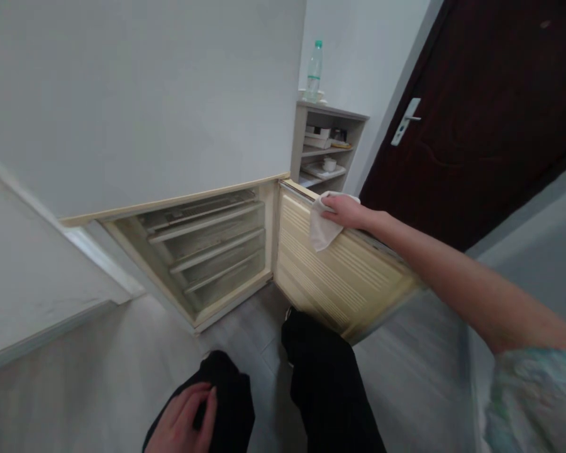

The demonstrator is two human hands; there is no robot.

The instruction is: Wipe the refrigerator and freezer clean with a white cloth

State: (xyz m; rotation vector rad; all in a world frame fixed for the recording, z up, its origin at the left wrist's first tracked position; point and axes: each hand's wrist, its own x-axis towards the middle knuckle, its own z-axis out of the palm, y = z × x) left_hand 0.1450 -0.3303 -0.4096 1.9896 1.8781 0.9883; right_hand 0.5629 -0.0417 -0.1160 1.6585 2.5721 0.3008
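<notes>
My right hand [346,211] grips a thin white cloth [321,231] at the top edge of the opened lower fridge door [344,277]. The cloth hangs over the door's ribbed, yellowish inner face. Behind the swung-out door, the freezer compartment [229,304] shows several stacked drawers [221,248] with pale front edges. Low in the view, my left hand [183,418] rests by my left knee. Its fingers are curled, with the thumb tip close to the index finger, and nothing shows in it.
The upper fridge door [170,94] is closed. A small shelf unit [332,110] with boxes and a white cup [329,164] stands behind, topped by a plastic bottle [314,72]. A dark door [490,107] is at the right. My legs [330,377] are close to the open fridge door.
</notes>
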